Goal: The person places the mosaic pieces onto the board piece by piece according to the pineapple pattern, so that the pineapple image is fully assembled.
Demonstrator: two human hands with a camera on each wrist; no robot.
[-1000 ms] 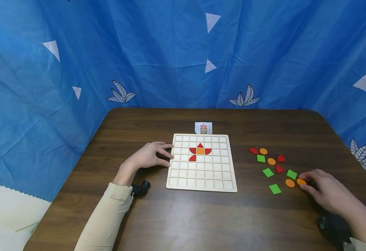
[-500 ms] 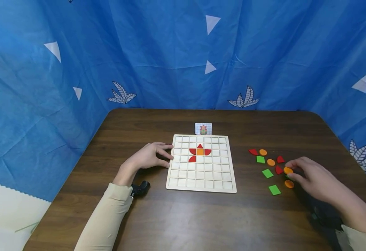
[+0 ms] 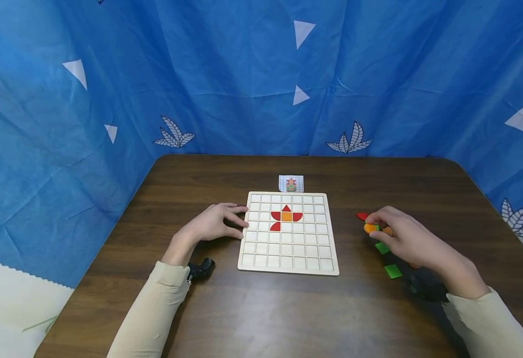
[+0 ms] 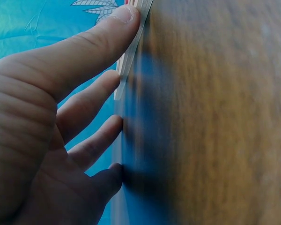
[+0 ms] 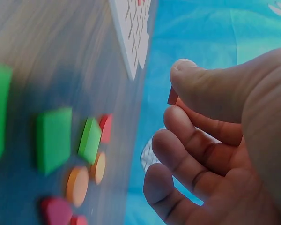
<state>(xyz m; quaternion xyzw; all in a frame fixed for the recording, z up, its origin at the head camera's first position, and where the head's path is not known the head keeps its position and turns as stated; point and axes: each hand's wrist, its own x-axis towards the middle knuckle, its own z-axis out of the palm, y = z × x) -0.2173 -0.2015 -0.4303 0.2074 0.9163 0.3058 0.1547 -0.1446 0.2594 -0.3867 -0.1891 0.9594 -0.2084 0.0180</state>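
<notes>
Here, your right hand pinches a disc well right of the board; your left hand, loosely spread, touches the board's left edge.

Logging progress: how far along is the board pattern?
Looks done: one orange square and four red pieces sit on the grid board. In hand: right hand pinches an orange disc, off the board. Remaining: probably the loose pieces; the card shows green low in its pattern, and no green sits on the board yet.
</notes>
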